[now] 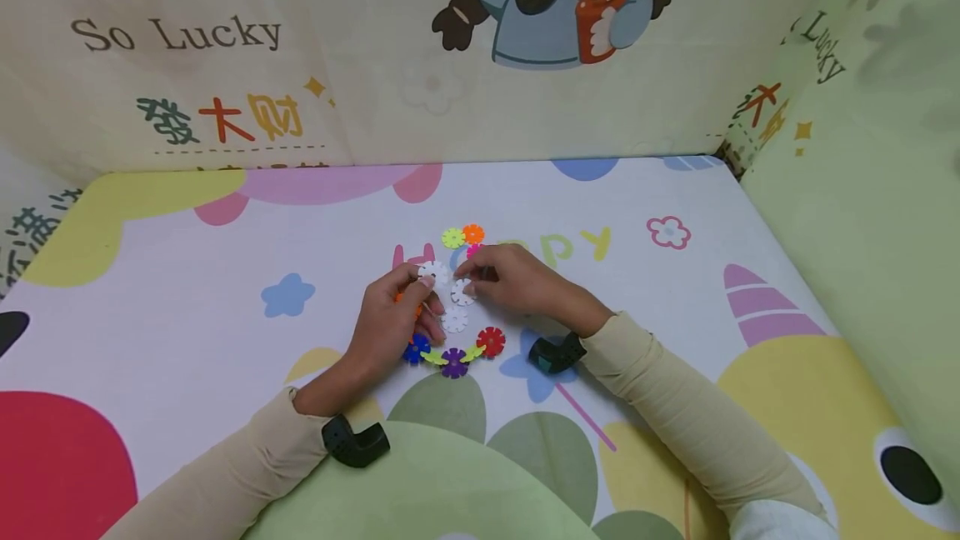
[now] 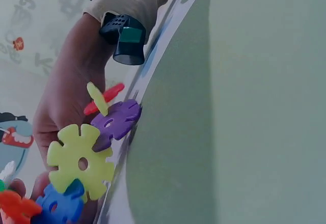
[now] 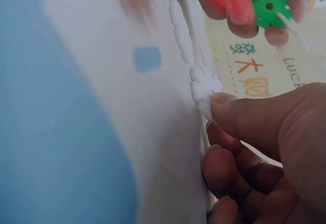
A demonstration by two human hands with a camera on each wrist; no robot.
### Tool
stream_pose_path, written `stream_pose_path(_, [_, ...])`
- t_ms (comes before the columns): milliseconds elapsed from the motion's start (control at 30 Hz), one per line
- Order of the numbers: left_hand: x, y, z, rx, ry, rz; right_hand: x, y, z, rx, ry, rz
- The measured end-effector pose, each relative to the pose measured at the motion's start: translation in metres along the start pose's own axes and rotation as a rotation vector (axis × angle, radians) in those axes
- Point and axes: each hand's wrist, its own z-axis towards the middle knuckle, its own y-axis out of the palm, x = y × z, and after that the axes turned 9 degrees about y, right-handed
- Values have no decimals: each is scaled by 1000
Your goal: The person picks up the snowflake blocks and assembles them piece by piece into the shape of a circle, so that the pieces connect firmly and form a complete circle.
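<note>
Notched plastic snowflake discs are linked in a curved, colourful chain above the middle of the table. My left hand (image 1: 390, 315) grips the chain's left side, around an orange disc (image 2: 19, 207) and a green disc (image 3: 270, 5). From there run a blue disc (image 1: 417, 348), a yellow-green disc (image 2: 81, 160), a purple disc (image 1: 453, 362) and a red disc (image 1: 491, 342). Across from it, my right hand (image 1: 517, 277) pinches a white disc (image 3: 206, 84) between thumb and fingers. Another white disc (image 1: 454, 320) lies just below, and one more white disc (image 1: 433, 272) is by my left thumb.
Beyond the hands are a yellow-green disc (image 1: 453, 237) and an orange disc (image 1: 473, 233), side by side. A printed cloth covers the table (image 1: 210, 273). Printed curtains (image 1: 360, 48) rise at its back edge and right side.
</note>
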Motion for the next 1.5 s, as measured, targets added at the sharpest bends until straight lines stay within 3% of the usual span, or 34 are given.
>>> stream_pose_path(267, [-1, 2, 1, 44, 30, 55, 3, -4, -1, 2, 37, 38])
stream_pose_path(833, [-1, -3, 4, 123, -162, 29, 9, -7, -3, 91, -41, 105])
stream_pose_path(1067, [0, -3, 5, 56, -181, 37, 6, -7, -8, 172, -91, 159])
stream_pose_path(1367, [-1, -4, 3, -23, -152, 62, 3, -5, -9, 166, -84, 160])
stream_pose_path(1500, [1, -4, 3, -21, -142, 54, 2, -6, -9, 164, -85, 155])
